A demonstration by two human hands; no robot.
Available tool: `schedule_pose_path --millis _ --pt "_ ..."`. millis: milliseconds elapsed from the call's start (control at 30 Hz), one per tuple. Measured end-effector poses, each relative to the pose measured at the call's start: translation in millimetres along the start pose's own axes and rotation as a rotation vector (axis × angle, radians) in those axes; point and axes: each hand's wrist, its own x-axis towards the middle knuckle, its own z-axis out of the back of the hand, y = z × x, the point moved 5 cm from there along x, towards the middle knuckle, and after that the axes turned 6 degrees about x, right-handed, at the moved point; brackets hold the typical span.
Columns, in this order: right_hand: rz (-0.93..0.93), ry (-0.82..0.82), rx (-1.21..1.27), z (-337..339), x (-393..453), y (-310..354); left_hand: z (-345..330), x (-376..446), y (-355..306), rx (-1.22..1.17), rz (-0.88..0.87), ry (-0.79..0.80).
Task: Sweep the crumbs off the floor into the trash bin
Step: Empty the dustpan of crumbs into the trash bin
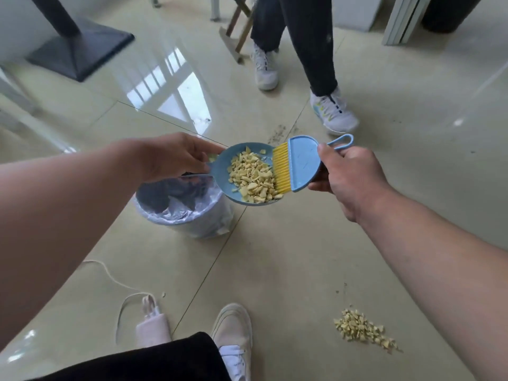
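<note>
- The crumbs (254, 176) are pale yellow, broken, irregular bits, heaped in a round blue dustpan (223, 171) held in the middle of the frame, above the trash bin (178, 215).
- A second, smaller heap of the same crumbs (362, 329) lies on the floor (275, 257) at the lower right.
- The left hand (176, 156) pinches the dustpan's left edge with curled fingers.
- The right hand (349, 177) grips the looped handle of a blue brush (305, 162); its yellow bristles (281, 167) touch the crumbs in the pan.
- Count: one dustpan, one brush, one bin lined with a clear bag, two heaps of crumbs.
- The floor is glossy beige tile with dark joints, reflecting a window at the upper centre.
- Another person's legs in dark trousers and pale sneakers (334, 112) stand at the top; a black square base (79, 48) sits at the upper left.
</note>
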Motion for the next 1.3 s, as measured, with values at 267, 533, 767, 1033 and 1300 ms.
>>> schedule_pose_path --millis 267,533,767,1033,1300 --pt "-0.049 0.138 0.021 -130 2 -7 70 -51 94 -0.016 0.165 -0.129" --pt "-0.039 0.188 -0.056 -193 -7 -31 90 -65 134 0.237 0.286 -0.231" --pt "-0.023 0.214 -0.081 -194 -19 -38 90 -55 115 0.594 0.253 -0.257" --pt "-0.137 0.334 0.106 -219 -33 -41 95 -53 68 0.842 0.101 -0.371" --pt "-0.203 0.286 0.232 -219 -38 -49 94 -47 46 0.921 0.062 -0.424"
